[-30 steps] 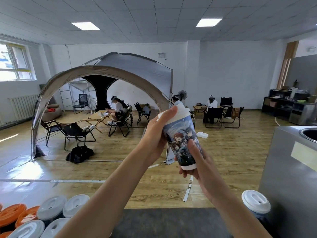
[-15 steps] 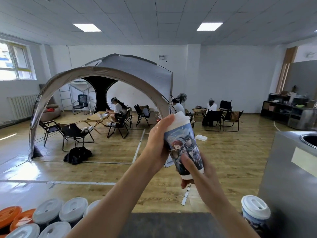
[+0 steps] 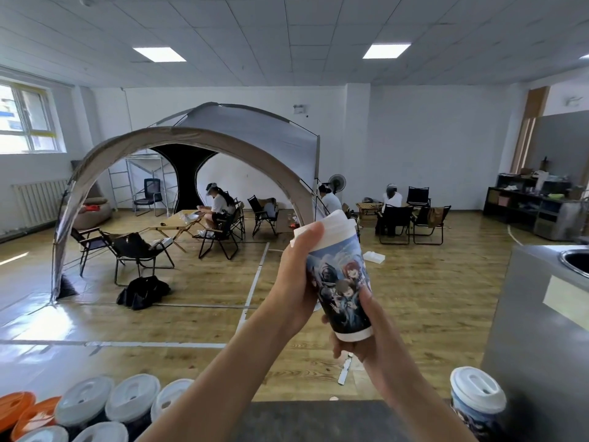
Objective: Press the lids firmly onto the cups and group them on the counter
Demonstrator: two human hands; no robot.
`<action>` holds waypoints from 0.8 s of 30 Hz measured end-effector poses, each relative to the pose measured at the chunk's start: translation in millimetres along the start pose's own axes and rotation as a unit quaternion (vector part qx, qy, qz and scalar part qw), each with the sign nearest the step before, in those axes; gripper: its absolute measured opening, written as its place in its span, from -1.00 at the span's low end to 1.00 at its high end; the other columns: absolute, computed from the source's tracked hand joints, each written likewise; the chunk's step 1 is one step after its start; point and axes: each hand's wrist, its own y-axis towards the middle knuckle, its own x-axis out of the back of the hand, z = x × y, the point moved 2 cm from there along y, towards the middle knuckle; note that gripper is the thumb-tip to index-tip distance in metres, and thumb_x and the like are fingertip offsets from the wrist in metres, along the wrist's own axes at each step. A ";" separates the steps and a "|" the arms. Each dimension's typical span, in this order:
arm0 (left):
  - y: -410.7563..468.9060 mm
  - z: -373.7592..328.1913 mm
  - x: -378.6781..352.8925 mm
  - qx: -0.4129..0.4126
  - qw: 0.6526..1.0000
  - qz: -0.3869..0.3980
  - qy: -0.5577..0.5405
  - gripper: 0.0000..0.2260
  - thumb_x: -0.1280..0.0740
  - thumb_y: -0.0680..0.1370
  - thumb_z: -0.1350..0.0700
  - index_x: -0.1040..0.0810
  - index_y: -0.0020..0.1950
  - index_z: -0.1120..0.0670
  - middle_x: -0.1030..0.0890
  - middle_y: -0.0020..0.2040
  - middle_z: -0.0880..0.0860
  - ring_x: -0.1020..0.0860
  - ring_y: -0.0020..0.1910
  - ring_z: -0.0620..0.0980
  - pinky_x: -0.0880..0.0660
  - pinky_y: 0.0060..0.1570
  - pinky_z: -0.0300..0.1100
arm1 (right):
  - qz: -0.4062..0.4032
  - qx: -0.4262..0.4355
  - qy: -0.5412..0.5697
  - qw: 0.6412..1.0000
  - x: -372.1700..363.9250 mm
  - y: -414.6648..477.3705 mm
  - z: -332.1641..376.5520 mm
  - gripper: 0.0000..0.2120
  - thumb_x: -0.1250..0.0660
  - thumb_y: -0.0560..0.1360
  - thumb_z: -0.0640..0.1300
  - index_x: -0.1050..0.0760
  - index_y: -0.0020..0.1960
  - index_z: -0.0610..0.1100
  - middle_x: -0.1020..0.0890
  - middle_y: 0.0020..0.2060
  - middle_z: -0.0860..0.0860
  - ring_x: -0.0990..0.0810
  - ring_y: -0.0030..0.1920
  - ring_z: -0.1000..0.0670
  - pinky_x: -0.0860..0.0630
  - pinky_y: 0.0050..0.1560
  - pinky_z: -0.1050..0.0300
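– Above the desk [image 3: 318, 419], both grips are clasping the printed cup [image 3: 342, 282]: left hand [image 3: 296, 282] wrapping the lid [image 3: 334, 224], right hand [image 3: 366, 339] cupping the base.
– Lidded cups [image 3: 132, 393] are sitting lower left, the forearm hiding some; the artwork is seemingly rotating rightward since earlier.

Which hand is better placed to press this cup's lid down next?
Left. The left hand wraps the cup near its top, thumb on the white lid; the right hand grips the base, steadying it.
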 end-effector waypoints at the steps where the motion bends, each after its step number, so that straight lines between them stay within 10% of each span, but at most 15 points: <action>1: 0.8 -1.2 -1.0 -0.022 1.000 -0.020 0.007 -0.12 -0.57 0.24 -0.31 -0.53 0.38 0.22 -0.66 0.21 0.28 -0.68 0.10 0.19 -0.63 0.09 0.01 | -0.018 0.007 0.005 1.000 1.1 1.0 -1.8 -0.02 -0.56 0.20 0.41 -0.45 0.32 -0.27 -0.60 -0.08 -0.35 -0.55 -0.37 -0.16 -0.54 -0.40 0.02; 7: -1.8 2.7 -4.1 -0.042 0.999 -0.010 0.006 -0.40 -0.33 0.55 -0.28 -0.53 0.38 0.15 -0.69 0.18 0.19 -0.69 0.13 0.12 -0.63 0.00 -0.14 | 0.008 -0.031 0.065 0.997 2.4 3.0 -5.4 -0.16 -0.52 0.19 0.46 -0.61 0.17 -0.19 -0.60 -0.17 -0.32 -0.52 -0.43 -0.11 -0.54 -0.44 0.07; 24: -2.7 4.9 -12.9 0.014 0.999 -0.024 0.033 -0.47 -0.22 0.50 -0.28 -0.66 0.19 0.09 -0.74 0.04 0.12 -0.71 -0.03 0.04 -0.58 0.04 -0.04 | -0.030 -0.035 0.075 0.996 2.1 0.1 -16.4 -0.03 -0.57 0.13 0.43 -0.53 0.21 -0.30 -0.63 -0.11 -0.30 -0.53 -0.36 -0.11 -0.49 -0.41 0.07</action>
